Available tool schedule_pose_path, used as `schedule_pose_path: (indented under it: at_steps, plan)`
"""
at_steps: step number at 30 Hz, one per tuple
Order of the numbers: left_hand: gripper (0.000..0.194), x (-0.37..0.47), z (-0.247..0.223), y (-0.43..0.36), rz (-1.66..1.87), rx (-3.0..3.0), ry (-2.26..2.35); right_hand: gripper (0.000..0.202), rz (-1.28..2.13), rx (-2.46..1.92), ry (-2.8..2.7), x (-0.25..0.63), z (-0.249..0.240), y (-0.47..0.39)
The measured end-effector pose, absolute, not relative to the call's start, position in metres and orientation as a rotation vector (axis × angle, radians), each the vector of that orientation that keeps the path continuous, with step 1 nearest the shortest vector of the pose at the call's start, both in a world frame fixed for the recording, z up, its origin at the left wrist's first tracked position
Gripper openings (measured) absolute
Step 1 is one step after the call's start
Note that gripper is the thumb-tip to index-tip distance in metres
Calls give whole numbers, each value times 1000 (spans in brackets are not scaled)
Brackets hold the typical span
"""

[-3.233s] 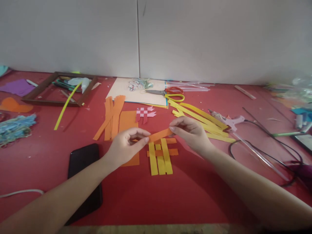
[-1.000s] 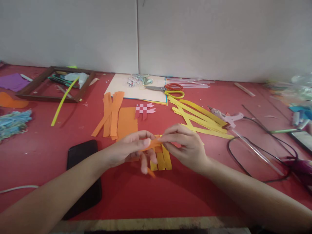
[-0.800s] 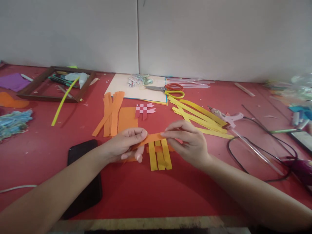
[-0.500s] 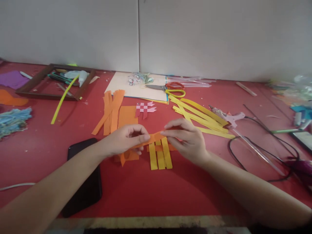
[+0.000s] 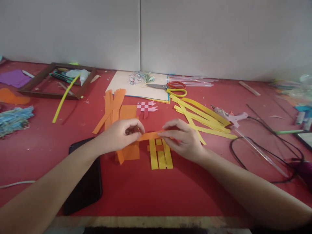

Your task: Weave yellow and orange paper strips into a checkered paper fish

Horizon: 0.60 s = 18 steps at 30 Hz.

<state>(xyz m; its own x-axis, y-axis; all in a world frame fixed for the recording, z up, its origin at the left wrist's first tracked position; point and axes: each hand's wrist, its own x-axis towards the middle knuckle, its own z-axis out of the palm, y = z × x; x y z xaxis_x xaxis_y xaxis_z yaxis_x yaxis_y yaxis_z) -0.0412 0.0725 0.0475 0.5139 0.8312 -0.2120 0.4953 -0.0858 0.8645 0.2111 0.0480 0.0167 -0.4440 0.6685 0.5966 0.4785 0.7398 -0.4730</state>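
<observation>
An orange paper strip (image 5: 149,136) is stretched between my two hands. My left hand (image 5: 126,133) pinches its left end, and my right hand (image 5: 181,138) pinches the right end between thumb and fingers. Just below the strip lie three upright yellow strips (image 5: 161,160) with a short orange strip (image 5: 156,148) woven across them. An orange sheet (image 5: 130,152) is beneath and beside my left hand. Beyond my hands lies a small pink checkered paper fish (image 5: 144,107).
Orange strips (image 5: 108,109) lie left of centre, yellow strips (image 5: 207,117) to the right. Scissors (image 5: 175,87) rest on cream paper (image 5: 122,85). A pink glue gun (image 5: 234,119) with a black cable is at right, a black phone (image 5: 85,185) by my left forearm, a wooden frame (image 5: 48,94) far left.
The held orange strip is now straighter and more level. My left hand has moved slightly left and up, widening the gap between my hands.
</observation>
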Motion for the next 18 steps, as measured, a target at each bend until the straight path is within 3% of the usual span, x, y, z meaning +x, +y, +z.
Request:
schedule_pose_path:
  at_steps: [7,18]
  plan:
    - [9,-37,44,70,411,1500,1146,21,306,-824,-2124,207,21,46]
    - [20,-24,39,59,372,1361,956,23,317,-745,-2117,207,19,42]
